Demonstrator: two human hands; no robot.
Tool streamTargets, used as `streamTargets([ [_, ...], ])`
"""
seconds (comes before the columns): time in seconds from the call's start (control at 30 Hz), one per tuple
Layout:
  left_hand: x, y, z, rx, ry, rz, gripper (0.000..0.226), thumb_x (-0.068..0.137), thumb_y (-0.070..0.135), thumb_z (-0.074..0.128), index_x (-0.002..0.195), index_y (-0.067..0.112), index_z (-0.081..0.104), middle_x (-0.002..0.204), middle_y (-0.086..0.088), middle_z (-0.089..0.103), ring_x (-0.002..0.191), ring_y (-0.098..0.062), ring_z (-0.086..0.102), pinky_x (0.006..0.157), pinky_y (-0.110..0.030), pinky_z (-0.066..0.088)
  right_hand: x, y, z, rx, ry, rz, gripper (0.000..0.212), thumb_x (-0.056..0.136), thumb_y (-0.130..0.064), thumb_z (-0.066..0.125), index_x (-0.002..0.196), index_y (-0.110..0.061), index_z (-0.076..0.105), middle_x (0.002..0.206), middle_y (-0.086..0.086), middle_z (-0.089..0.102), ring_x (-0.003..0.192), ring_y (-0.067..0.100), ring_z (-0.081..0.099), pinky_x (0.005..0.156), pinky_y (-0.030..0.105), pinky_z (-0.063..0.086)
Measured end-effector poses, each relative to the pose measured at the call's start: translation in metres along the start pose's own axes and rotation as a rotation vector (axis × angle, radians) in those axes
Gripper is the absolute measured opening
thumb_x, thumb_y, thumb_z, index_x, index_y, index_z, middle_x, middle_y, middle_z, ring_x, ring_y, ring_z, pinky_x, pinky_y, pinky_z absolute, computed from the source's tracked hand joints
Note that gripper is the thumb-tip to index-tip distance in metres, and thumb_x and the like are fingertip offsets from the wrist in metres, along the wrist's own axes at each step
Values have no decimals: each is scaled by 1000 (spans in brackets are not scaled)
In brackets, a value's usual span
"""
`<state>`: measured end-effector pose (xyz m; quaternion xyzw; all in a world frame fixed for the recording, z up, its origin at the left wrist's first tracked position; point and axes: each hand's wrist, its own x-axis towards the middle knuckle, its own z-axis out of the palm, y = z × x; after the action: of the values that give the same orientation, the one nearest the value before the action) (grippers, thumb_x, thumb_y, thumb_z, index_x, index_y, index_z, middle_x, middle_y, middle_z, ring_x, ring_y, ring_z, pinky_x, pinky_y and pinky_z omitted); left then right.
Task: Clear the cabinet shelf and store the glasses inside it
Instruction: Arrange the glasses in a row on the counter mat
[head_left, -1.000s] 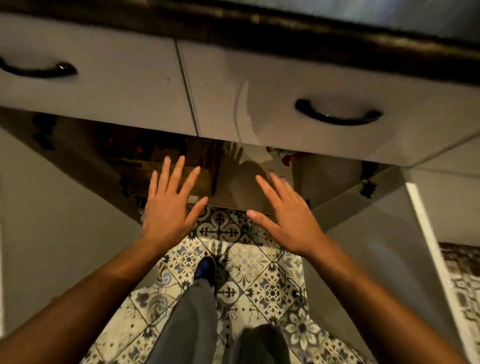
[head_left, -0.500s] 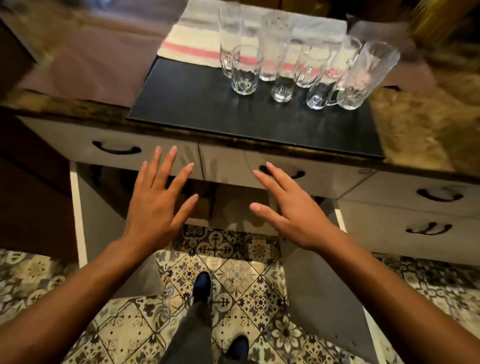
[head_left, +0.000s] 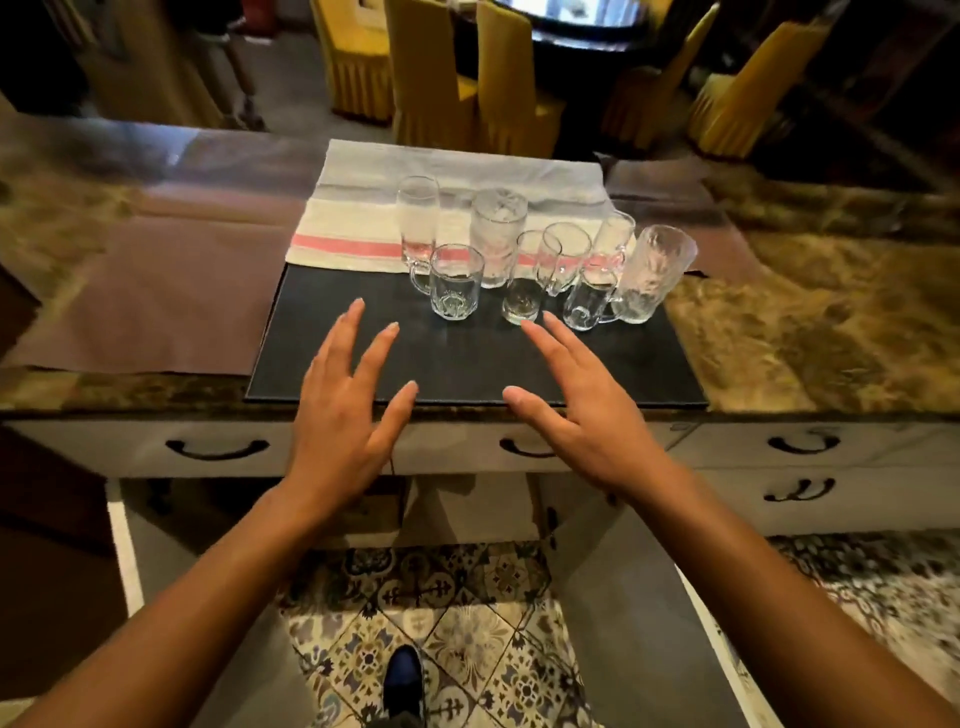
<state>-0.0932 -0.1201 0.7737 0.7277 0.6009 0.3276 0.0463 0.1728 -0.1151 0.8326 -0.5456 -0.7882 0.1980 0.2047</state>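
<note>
Several clear glasses stand in a cluster on the counter, partly on a black mat (head_left: 363, 364) and partly on a white towel with a pink stripe (head_left: 353, 228). A short glass mug (head_left: 456, 283) is nearest my left hand, and a tall patterned tumbler (head_left: 652, 275) stands at the right end. My left hand (head_left: 348, 415) and my right hand (head_left: 576, 410) hover over the mat's front edge, both empty with fingers spread. Below the counter the cabinet stands with both doors (head_left: 124, 551) swung out; its inside is dark and mostly hidden behind my arms.
White drawers with dark handles (head_left: 802, 444) run under the marble counter (head_left: 810, 332). The right cabinet door (head_left: 727, 665) juts out beside my right arm. Patterned floor tiles (head_left: 467, 644) and my shoe lie below. Yellow-covered chairs (head_left: 436, 78) stand beyond the counter.
My view has risen from the cabinet opening to the counter top. Both hands have come up from in front of the cabinet to over the black mat, still spread and empty.
</note>
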Motion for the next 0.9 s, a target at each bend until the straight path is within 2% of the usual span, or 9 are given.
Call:
streamTargets([
  [0.23,59,-11,-4,-63,-65,19,66,96,57,39,153,25,34,163,0,21,152,-20,17,121,-48,25,31,-1,-13,-28,92,81,73,94,-53,56,156,-39,22,167,-12,16,152,10,18,118,35,25],
  [0.37,87,-4,5,-87,-77,65,66,95,58,39,151,23,37,160,-4,29,149,-24,25,118,-52,30,45,11,-17,1,145,122,71,95,-47,60,156,-35,27,165,-11,21,152,8,18,119,32,22],
  [0.53,125,17,24,-120,-79,80,63,95,54,45,151,26,37,160,0,29,148,-23,28,117,-52,33,56,42,-30,32,218,152,67,95,-45,60,154,-32,32,164,-8,26,151,9,21,120,34,24],
  [0.67,161,28,35,-157,-79,84,59,95,50,50,149,27,41,163,0,25,147,-23,29,118,-47,32,67,73,-49,56,308,92,64,94,-33,66,152,-28,39,160,-5,36,149,11,29,121,40,29],
  [0.77,185,32,39,-130,-58,83,53,97,42,56,147,27,45,163,-1,24,147,-25,30,116,-47,33,78,93,-63,61,333,75,62,93,-33,66,150,-29,41,159,-3,36,148,10,29,121,37,27],
  [0.83,199,36,43,-116,-58,65,51,97,40,58,145,26,48,163,-3,25,147,-26,30,117,-46,32,87,105,-71,50,355,63,61,90,-35,63,147,-24,46,157,0,40,146,10,31,119,30,25],
  [0.9,211,39,50,-127,-88,31,52,97,39,58,146,26,47,162,-3,26,147,-25,30,116,-43,31,94,113,-76,29,422,35,54,88,-31,62,139,-19,55,148,3,49,139,14,40,116,28,29],
])
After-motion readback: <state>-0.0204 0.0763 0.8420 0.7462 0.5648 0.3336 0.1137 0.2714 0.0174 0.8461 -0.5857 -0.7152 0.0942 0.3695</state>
